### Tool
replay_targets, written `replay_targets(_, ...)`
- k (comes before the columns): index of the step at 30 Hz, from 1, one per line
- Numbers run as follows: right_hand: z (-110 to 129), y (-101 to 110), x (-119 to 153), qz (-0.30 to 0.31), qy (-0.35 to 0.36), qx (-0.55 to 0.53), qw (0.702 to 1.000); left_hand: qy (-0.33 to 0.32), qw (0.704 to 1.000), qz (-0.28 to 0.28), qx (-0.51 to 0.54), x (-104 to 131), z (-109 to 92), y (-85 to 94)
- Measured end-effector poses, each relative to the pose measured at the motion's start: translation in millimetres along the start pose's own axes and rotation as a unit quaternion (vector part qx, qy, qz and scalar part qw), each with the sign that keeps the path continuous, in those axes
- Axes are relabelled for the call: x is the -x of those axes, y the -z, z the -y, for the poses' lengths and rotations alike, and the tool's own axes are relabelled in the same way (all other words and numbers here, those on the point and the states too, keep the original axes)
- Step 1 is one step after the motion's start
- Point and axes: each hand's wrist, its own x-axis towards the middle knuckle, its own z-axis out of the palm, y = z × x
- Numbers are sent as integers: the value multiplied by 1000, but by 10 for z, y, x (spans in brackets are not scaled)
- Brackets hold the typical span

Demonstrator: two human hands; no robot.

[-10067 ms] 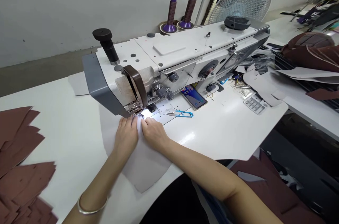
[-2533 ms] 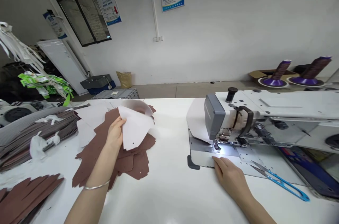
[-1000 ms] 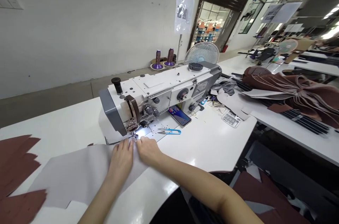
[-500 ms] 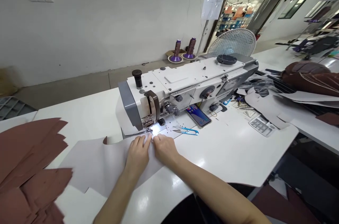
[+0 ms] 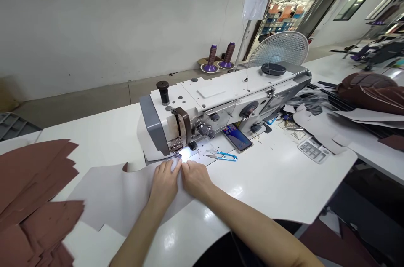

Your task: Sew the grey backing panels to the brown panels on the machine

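A pale grey sheet (image 5: 110, 193) lies under the lit needle area of a white sewing machine (image 5: 202, 98), its left part spread over the table. My left hand (image 5: 164, 180) rests on the sheet just in front of the needle, fingers bent and close together. Right beside it, my right hand (image 5: 196, 177) is closed on the sheet's edge, thumb and forefinger pinched near the left thumb. Blue thread snips (image 5: 222, 156) lie to the right of the hands, and a phone (image 5: 238, 137) lies behind them.
Stacked brown pieces (image 5: 34, 187) cover the left of the white table (image 5: 271, 182). Two thread cones (image 5: 212, 58) and a fan (image 5: 279, 50) stand behind the machine. Paper scraps (image 5: 315, 128) and brown material (image 5: 368, 90) lie at the right.
The view has shifted slightly. Both hands stay almost in place on the sheet, and the sheet shows no clear movement.
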Motion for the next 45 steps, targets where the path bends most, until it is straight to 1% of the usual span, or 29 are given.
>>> replay_targets(7, 2, -18, -16, 3, 16, 3, 1000, -10, 1000, 5, 21, 24, -5, -35)
replay_targets(12, 1, -30, -25, 7, 23, 8, 1000, -5, 999, 13, 33, 43, -5, -66)
replay_targets(20, -4, -55, -22, 8, 30, 6, 999, 48, 996, 29, 72, 47, 2, -117)
replay_targets(23, -5, -57, -37, 11, 27, 3, 1000, 75, 993, 36, 78, 30, -6, -97)
replay_targets(26, -1, -48, -60, 18, 26, 3, 1000, 89, 992, 41, 86, 9, -6, -68)
replay_targets(30, 7, -20, -93, 20, 27, 8, 999, 88, 992, 36, 87, -14, 3, -66)
replay_targets(37, 16, 48, -134, 40, 14, 15, 999, 70, 994, 13, 86, -63, 34, -119)
replay_targets(45, 8, 23, -146, 41, 8, 16, 999, 68, 994, 9, 89, -93, 42, -127)
